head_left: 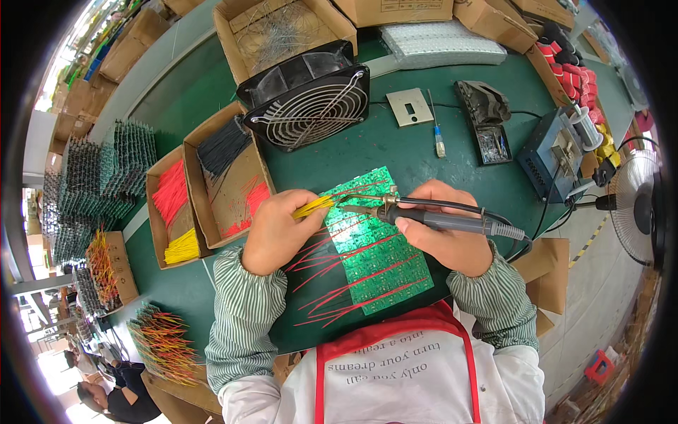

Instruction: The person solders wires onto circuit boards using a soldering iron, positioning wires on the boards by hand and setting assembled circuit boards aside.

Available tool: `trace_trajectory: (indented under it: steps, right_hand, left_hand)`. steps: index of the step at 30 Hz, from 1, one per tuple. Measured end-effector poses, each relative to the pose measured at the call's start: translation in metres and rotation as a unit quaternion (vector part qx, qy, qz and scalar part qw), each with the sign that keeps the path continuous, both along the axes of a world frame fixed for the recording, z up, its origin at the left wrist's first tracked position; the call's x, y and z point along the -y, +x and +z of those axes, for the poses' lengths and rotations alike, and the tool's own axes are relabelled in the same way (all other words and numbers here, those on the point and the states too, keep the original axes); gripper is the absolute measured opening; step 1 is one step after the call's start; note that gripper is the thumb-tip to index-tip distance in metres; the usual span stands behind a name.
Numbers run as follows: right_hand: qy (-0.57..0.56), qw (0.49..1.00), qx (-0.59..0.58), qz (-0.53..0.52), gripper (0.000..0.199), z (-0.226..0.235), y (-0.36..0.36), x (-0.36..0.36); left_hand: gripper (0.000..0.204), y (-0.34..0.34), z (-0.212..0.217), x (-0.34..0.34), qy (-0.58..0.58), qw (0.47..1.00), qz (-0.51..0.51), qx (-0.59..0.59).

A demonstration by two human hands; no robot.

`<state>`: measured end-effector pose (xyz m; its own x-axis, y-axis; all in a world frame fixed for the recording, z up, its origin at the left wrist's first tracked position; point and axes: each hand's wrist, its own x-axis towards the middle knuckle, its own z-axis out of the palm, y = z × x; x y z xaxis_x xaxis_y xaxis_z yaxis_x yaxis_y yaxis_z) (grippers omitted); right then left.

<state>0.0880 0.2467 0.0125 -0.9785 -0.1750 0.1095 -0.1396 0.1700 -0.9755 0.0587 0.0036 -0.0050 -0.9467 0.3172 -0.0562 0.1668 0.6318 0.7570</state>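
Observation:
A green circuit board panel [392,286] lies on the green table, tilted a little, with several red wires [326,297] running across it and out past its left edge. Over its upper left part, my left hand [277,230] pinches a small bundle of yellow wires [313,206], their ends pointing to the board. My right hand [452,237] grips a grey-handled soldering iron [452,222] with a thin black tube fixed along it. The iron's tip is close to the yellow wire ends at the board; whether they touch I cannot tell.
Left of the board stand cardboard trays [205,225] of red, yellow and black wires. Behind are a black fan [311,106], a metal plate [409,108], a screwdriver [438,134] and a black box [491,141]. A blue soldering station [547,159] sits right; stacked boards [127,159] stand far left.

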Motion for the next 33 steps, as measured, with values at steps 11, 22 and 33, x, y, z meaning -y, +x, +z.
trace_trajectory:
  steps: [11,22,33]
  right_hand:
    - [-0.002,0.999,0.030,-0.011,0.016,0.006,0.002,-0.004]
    - [-0.002,0.999,-0.023,-0.027,0.017,0.010,0.008,-0.026]
    - [-0.068,0.995,0.062,-0.026,0.017,0.002,0.006,-0.024]
  left_hand:
    - [0.015,-0.003,0.000,0.002,-0.001,1.000,-0.005,0.015]
    - [0.015,-0.005,0.038,0.026,-0.189,0.950,0.122,-0.216]
    - [0.013,-0.006,0.012,-0.026,-0.058,0.992,-0.037,-0.103]
